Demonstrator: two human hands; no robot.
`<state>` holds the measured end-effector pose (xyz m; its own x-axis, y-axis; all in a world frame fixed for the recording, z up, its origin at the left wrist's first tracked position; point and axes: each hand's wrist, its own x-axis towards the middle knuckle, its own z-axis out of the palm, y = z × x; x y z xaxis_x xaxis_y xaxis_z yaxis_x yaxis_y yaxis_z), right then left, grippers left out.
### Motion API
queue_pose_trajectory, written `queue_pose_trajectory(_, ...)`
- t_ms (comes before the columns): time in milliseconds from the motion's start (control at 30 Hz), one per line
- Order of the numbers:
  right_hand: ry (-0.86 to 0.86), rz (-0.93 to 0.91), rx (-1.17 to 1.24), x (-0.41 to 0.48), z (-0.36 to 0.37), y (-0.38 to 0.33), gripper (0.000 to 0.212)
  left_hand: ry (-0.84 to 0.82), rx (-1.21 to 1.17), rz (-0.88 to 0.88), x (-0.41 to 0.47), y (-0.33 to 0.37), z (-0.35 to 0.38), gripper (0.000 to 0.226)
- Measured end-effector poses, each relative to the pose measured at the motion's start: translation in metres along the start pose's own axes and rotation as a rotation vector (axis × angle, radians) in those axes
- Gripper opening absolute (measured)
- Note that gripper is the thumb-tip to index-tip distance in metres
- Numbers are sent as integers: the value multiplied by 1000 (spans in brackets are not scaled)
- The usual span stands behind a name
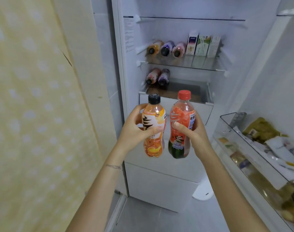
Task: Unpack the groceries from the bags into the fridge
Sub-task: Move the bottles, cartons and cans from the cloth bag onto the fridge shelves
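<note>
Standing before the open fridge (176, 114), a person holds two drink bottles upright and side by side in front of its lower part. The left hand (134, 129) is wrapped around the middle of the orange bottle (153, 128), which has a black cap, thumb across the front of the label and fingers behind. The right hand (191, 131) is closed the same way around the red bottle (181, 126), which has a red cap and a panda on its label. The two bottles are just beside each other, nearly touching, both in the air in front of the fridge's white drawer front.

Inside the fridge, above the held bottles, a glass shelf (184, 63) carries three bottles lying on their sides (166, 48) with caps toward the opening, and to their right three upright cartons (203, 45). On the next shelf down, two more bottles (158, 77) lie the same way at the left side of the fridge; the rest of that shelf is bare. The topmost shelf in view holds nothing that can be seen.

To the right of the fridge interior, the open door carries a clear door bin (229, 124) filled with mixed packets and pouches, too blurred to name. A pale yellow dotted curtain (34, 114) hangs to the left of the fridge. A thin bracelet (113, 166) sits on the left wrist.
</note>
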<state>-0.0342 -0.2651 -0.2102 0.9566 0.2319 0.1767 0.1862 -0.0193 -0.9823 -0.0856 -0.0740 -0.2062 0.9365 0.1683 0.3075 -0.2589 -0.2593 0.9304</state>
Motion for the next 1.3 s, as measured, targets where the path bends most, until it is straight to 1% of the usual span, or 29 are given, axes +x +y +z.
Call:
queue_pose_trajectory(200, 75, -1, -42, 72, 4, 12, 63, -67, 7, 53, 90, -23, -6, 62)
queue_pose_trajectory(433, 189, -19, -52, 150, 8, 22, 79, -189, -22, 151, 191, -49, -9, 63)
queue_pose_trajectory(600, 261, -50, -37, 188, 8, 30, 77, -241, -49, 186, 244, -69, -1, 65)
queue_pose_trajectory(733, 313, -60, -24, 206, 5, 34, 71, -272, -85, 237, 269, -75, 9, 62)
queue_pose_trajectory(833, 327, -82, -56, 220, -4, 38, 79, -271, -93, 273, 284, -78, 14, 67)
queue_pose_trajectory(933, 314, -111, -83, 232, -13, 42, 72, -257, -92, 306, 292, -83, 18, 74)
queue_pose_trajectory(1100, 279, -155, -143, 240, -19, 46, 79, -274, -82, 361, 301, -91, 28, 78)
queue_pose_trajectory(1167, 278, -151, -147, 243, -21, 49, 83, -272, -54, 368, 304, -94, 32, 78)
queue_pose_trajectory(1300, 287, -120, -119, 247, -23, 52, 79, -262, -25, 348, 307, -103, 37, 79)
